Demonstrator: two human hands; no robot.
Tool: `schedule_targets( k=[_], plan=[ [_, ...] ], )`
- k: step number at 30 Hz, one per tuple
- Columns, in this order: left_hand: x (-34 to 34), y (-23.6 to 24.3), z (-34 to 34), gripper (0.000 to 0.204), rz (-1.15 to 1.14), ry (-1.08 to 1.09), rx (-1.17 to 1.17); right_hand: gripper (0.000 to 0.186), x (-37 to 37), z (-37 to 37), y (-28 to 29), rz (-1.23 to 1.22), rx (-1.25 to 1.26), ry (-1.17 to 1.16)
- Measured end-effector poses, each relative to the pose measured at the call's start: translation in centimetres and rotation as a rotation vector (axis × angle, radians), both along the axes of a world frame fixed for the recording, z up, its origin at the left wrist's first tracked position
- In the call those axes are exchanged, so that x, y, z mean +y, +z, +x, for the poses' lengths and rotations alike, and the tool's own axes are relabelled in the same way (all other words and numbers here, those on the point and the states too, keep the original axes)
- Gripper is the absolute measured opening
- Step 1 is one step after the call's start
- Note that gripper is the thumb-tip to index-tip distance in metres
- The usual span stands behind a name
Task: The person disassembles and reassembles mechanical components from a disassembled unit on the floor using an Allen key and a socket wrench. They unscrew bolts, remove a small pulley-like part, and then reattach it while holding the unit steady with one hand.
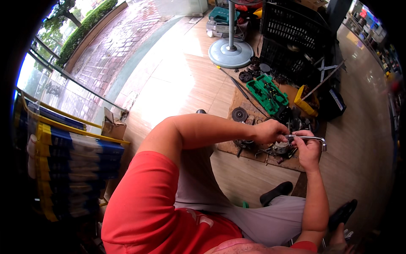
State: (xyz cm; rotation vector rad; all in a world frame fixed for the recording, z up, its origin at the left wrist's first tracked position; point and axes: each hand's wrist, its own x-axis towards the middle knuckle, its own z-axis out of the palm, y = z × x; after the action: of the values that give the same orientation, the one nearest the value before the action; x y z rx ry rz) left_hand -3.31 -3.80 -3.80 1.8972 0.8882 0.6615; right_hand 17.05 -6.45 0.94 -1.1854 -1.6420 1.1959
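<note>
A shiny chrome L-shaped wrench [316,138] lies across my right hand [308,151], its bent end pointing down at the right. My right thumb and fingers close round its shaft. The fingers of my left hand [270,131] pinch together at the wrench's left end; whether a small part sits between them is hidden. Below both hands, a metal machine part [280,147] rests among loose pieces on a flattened cardboard sheet [227,146]. A dark round disc [239,114] lies to the left of my left hand.
Beyond my hands lie an open green tool case [267,94] and a yellow tool [306,100]. Black crates [292,27] and a fan's round base [231,53] stand farther back. Stacked blue-and-white packages [80,156] fill a yellow rack at the left.
</note>
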Motion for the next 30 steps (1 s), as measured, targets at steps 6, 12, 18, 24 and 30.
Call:
schedule_targets(
  k=[6,12,18,24,30],
  plan=[
    [0.1,-0.1,0.0,0.027,0.020,0.009,0.031,0.005,0.2,0.4,0.1,0.041,0.021,-0.051],
    [0.0,-0.4,0.1,0.027,0.033,0.023,0.008,0.005,0.2,0.3,-0.3,0.011,-0.031,-0.007],
    [0.1,-0.8,0.1,0.026,0.028,0.036,0.024,0.006,0.1,0.1,-0.1,0.003,-0.076,-0.007],
    [-0.1,-0.7,0.1,0.026,0.039,0.033,0.023,0.007,0.2,0.2,-0.2,-0.017,-0.080,0.002],
    [-0.2,-0.6,0.1,0.025,0.018,0.026,0.023,0.007,0.3,0.3,-0.4,-0.031,-0.066,0.010]
  ],
)
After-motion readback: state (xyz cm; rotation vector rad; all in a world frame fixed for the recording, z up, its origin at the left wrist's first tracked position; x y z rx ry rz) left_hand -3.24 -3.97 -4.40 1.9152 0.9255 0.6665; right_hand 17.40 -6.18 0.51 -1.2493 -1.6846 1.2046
